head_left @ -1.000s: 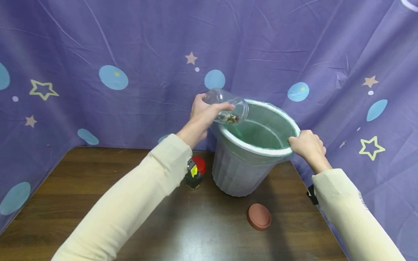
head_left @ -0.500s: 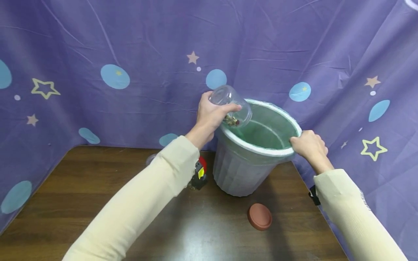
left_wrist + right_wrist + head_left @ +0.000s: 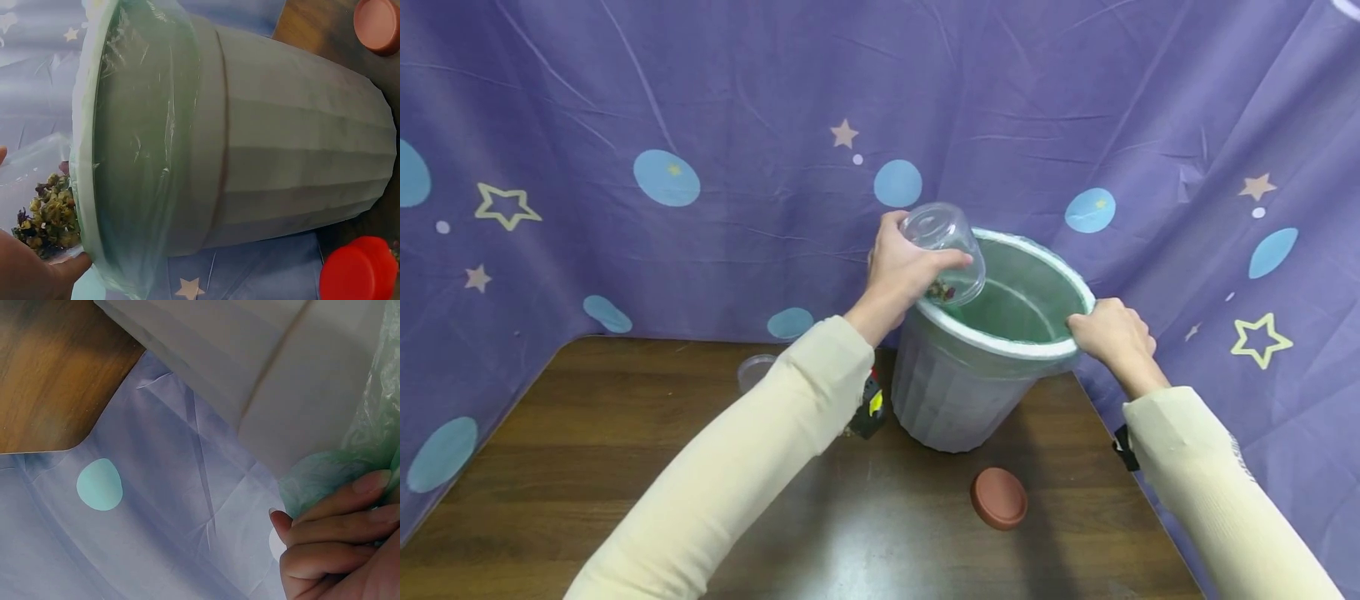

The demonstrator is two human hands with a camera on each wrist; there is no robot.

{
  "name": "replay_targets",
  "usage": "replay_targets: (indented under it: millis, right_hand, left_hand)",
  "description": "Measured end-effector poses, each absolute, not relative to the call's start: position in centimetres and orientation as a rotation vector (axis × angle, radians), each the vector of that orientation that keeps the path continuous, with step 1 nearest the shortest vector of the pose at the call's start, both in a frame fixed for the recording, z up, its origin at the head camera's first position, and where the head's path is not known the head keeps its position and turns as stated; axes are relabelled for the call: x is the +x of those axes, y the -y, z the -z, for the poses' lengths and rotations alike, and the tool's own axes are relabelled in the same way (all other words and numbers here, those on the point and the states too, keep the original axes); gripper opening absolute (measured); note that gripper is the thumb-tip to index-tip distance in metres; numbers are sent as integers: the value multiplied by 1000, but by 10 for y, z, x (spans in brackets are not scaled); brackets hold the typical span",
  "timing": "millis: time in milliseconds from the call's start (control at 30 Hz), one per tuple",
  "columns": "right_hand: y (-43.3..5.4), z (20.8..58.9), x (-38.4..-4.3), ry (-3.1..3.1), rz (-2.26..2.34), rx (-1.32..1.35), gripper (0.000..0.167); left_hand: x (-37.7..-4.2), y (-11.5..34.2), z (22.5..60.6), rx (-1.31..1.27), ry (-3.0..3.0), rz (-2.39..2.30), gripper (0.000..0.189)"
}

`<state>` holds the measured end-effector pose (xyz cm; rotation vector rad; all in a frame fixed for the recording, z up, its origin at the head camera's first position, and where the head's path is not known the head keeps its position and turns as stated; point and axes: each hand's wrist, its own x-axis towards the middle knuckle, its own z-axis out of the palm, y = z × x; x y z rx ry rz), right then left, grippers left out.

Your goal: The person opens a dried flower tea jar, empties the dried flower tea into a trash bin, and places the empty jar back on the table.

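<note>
My left hand [image 3: 904, 268] grips a clear plastic jar [image 3: 942, 229] tipped mouth-down over the near left rim of a grey trash can [image 3: 955, 392]. Dried flower bits [image 3: 52, 215] lie inside the jar, close to its mouth. A thin green bag [image 3: 140, 137] lines the can and folds over its rim. On the far right side, my right hand [image 3: 1112, 337] grips the rim, its fingers [image 3: 337, 531] curled over the bag's edge. The can stands tilted slightly on the table.
A reddish-brown round lid [image 3: 998, 497] lies on the wooden table [image 3: 587, 442], in front of the can. Left of the can is a red-lidded jar [image 3: 357, 269], mostly behind my left wrist in the head view. Farther left sits a clear round thing [image 3: 754, 369]. A purple curtain [image 3: 760, 125] hangs behind.
My left hand has moved right and tipped the jar more steeply, bringing its mouth farther over the can. The flower bits have slid towards the mouth. My right hand stays on the rim.
</note>
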<state>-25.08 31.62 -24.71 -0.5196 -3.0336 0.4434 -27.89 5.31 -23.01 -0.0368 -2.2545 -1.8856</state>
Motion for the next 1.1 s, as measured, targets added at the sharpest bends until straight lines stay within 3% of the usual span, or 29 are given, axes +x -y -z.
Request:
replay_targets:
  millis: [533, 1100]
  right_hand:
    - [-316, 247, -251, 3032, -448, -537, 39]
    - [-316, 247, -251, 3034, -437, -542, 37]
  left_hand:
    - [-278, -62, 234, -258, 2403, 1610, 100]
    - [-278, -61, 234, -126, 2322, 1819, 106]
